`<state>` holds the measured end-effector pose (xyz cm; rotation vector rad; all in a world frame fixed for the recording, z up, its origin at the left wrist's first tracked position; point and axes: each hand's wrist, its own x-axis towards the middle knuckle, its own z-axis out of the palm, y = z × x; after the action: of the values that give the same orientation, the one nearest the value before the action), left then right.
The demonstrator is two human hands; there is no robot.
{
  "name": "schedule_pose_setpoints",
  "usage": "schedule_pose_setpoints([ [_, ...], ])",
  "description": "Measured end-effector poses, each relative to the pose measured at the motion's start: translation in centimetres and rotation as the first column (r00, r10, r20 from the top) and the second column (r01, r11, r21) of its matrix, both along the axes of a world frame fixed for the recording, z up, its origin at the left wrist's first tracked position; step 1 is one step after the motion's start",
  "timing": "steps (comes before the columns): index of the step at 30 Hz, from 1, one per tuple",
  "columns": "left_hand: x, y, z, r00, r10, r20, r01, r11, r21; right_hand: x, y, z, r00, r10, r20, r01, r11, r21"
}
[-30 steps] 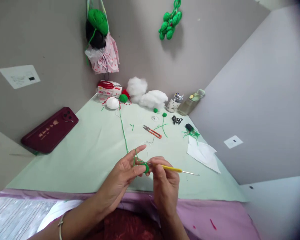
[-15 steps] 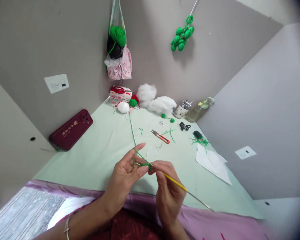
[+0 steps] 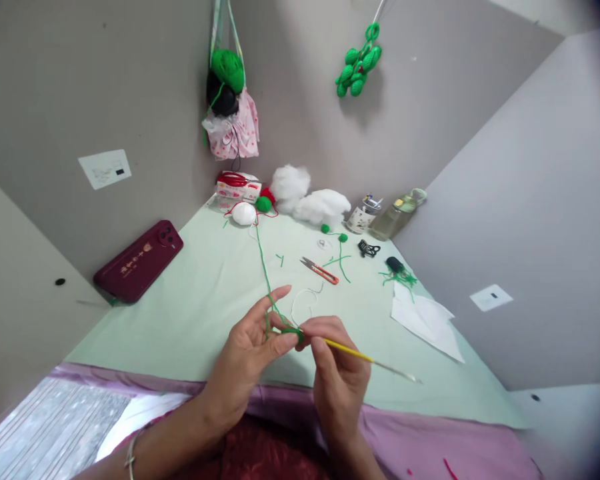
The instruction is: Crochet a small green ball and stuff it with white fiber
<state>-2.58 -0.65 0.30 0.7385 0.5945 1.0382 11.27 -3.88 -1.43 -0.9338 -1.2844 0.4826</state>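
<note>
Holding the yellow-handled crochet hook [image 3: 350, 351] flatter than half a second ago, back end toward four o'clock, apparently mid-stitch. Pinching it in the right hand [image 3: 341, 373] and the green crochet piece [image 3: 296, 332] in the left hand [image 3: 244, 357], seven o'clock from the thread snips [image 3: 325, 272].

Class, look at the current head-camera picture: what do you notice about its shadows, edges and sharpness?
In the head view, a soft shadow falls on the wall beside the hanging green cluster; the upper right corner darkens and the right edge turns hazy; stitches on the green yarn piece at the left hand are too small to make out.
</note>
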Motion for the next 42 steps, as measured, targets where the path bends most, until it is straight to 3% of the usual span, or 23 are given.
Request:
schedule_pose_setpoints([
  [3,-0.1,0.4,0.2,0.994,-0.107,0.038,0.109,0.992,-0.057,0.5,0.6,-0.1,0.969,0.14,-0.203,-0.157,0.985,-0.07],
  [6,-0.3,0.8,-0.1,0.984,-0.169,0.063,0.173,0.982,-0.072,0.8,0.9,-0.7,0.946,0.181,-0.27,-0.221,0.967,-0.126],
  [12,-1.2,1.4,-0.4,0.981,-0.196,0.013,0.196,0.975,-0.105,1.4,0.7,-1.0,0.972,0.094,-0.218,-0.121,0.986,-0.112],
  [18,-1.3,1.3,-0.4,0.993,-0.1,-0.068,0.1,0.995,-0.009,1.7,0.4,0.1,0.981,0.119,-0.152,-0.13,0.99,-0.058],
  [22,-0.6,0.8,-0.8,0.993,-0.006,-0.121,0.009,1.0,0.027,1.3,-0.6,0.0,0.994,-0.039,0.098,0.038,0.999,0.018],
  [25,0.0,0.5,-1.1,0.993,0.036,-0.111,-0.032,0.999,0.043,0.7,-1.1,-0.8,0.936,-0.174,0.306,0.137,0.981,0.139],
  [28,0.2,0.3,-1.1,0.993,0.051,-0.107,-0.045,0.997,0.057,0.2,-1.1,-1.6,0.898,-0.242,0.368,0.169,0.961,0.22],
  [36,0.2,0.4,-1.0,0.992,0.032,-0.118,-0.031,0.999,0.017,0.7,-1.2,-1.3,0.934,-0.155,0.323,0.111,0.982,0.152],
  [42,0.1,0.7,-0.9,0.993,-0.097,-0.06,0.092,0.992,-0.092,1.2,-1.1,-1.3,0.965,-0.069,0.252,0.036,0.991,0.131],
])
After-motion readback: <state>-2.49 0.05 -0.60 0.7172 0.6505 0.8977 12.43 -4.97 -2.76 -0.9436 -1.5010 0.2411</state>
